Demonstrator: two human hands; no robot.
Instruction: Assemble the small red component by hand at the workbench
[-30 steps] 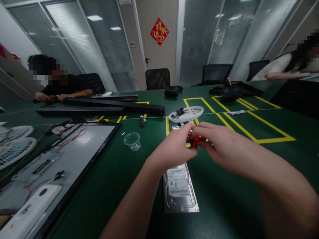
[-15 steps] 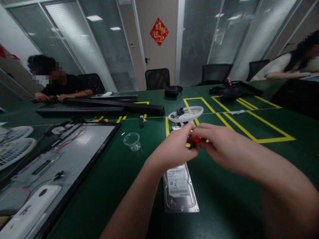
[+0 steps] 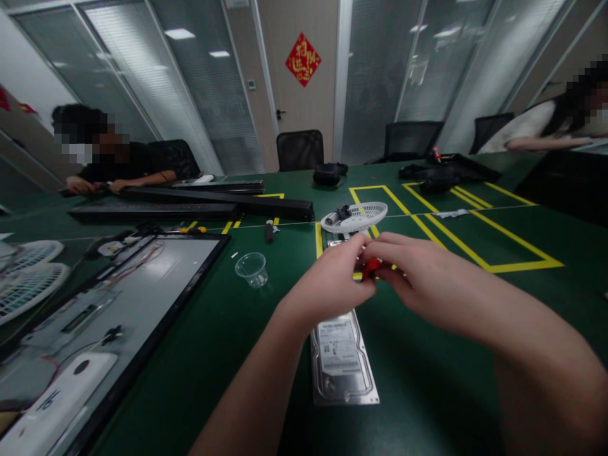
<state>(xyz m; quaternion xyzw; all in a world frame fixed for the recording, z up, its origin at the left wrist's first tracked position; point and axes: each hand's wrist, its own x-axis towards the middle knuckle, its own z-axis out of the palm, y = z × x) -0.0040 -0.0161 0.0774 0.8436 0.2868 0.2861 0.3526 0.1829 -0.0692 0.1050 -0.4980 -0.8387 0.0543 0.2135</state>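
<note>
My left hand and my right hand meet in front of me, fingers closed together around a small red-and-black object. Most of that object is hidden by the fingers, so its kind does not show. Below and nearer to me, a silver hard drive lies flat on the green table with its label facing up. My left wrist and hand cover its far end. To the left of my hands stands a small clear plastic cup with something tiny at its bottom.
Beyond my hands sits a white slotted basket holding dark parts. An opened display panel with a white device fills the left side. Long black bars lie farther back, near a seated person. Another person sits at the far right.
The red part between my fingers has turned and shifted slightly left. My hands have barely moved, and the hard drive and cup stay where they were.
</note>
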